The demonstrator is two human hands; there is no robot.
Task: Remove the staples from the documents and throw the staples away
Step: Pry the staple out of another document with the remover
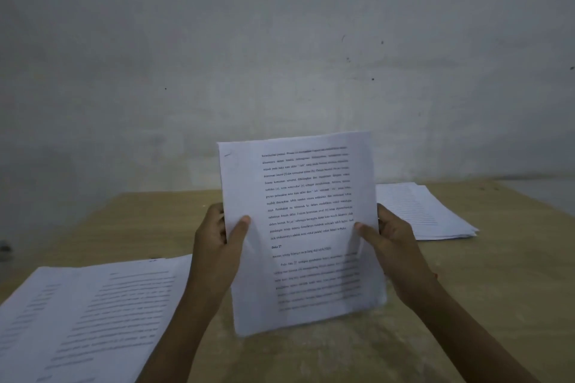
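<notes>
A stapled document (301, 211) of white printed pages stands upright in front of me, its lower edge on or just above the wooden table (466, 274). A small dark staple (227, 154) sits in its top left corner. My left hand (222, 236) grips the document's left edge, thumb on the front page. My right hand (385, 236) grips the right edge the same way. The fingers behind the paper are hidden.
A spread pile of printed pages (90, 314) lies flat at the near left of the table. Another stack of papers (426, 211) lies at the far right. A grey wall (280, 56) rises behind the table's far edge.
</notes>
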